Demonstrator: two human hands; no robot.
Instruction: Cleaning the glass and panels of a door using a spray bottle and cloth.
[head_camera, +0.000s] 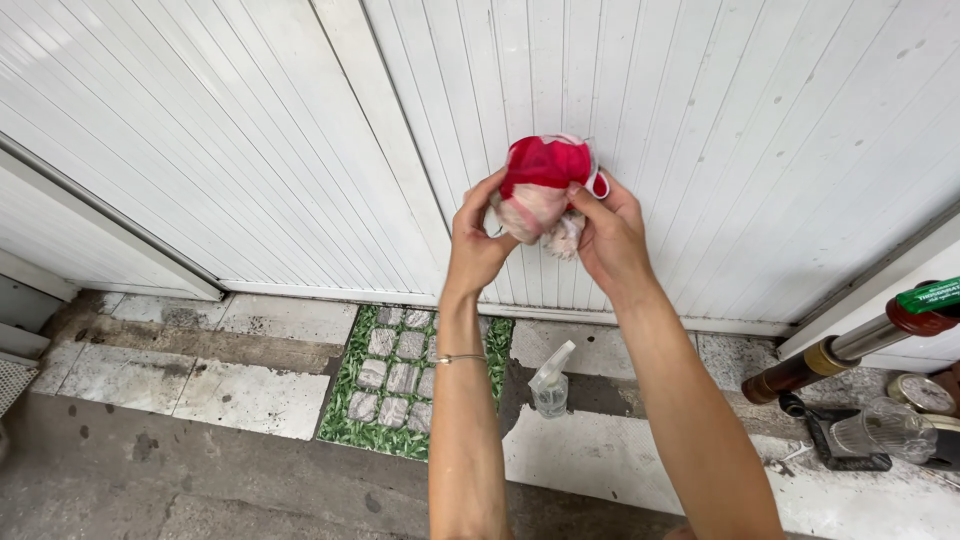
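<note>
A: What do the two hands hold?

B: Both hands are raised in front of the white panelled door (700, 120). The left hand (478, 240) and the right hand (610, 235) are each closed on a bunched cloth (543, 190), red on top and pale pink below, which sits between them against the door's surface. The left fingers (490, 192) curl over the cloth's left side; the right thumb presses its right edge. A thin bracelet (458, 358) circles the left wrist.

A: Where does the cloth lie in the scene?

B: At the far centre, high above the floor, well apart from everything on the ground.

A: What lies below?

B: A clear spray bottle (551, 382) stands on the concrete floor (200, 470) between the two forearms. Just left of it is a mat (395, 385) patterned with grey stones in green. At the near right are a brown and metal tube (840, 350) with a green cap, a clear glass vessel (885, 428) on a dark stand, and a round dial (922, 393).
</note>
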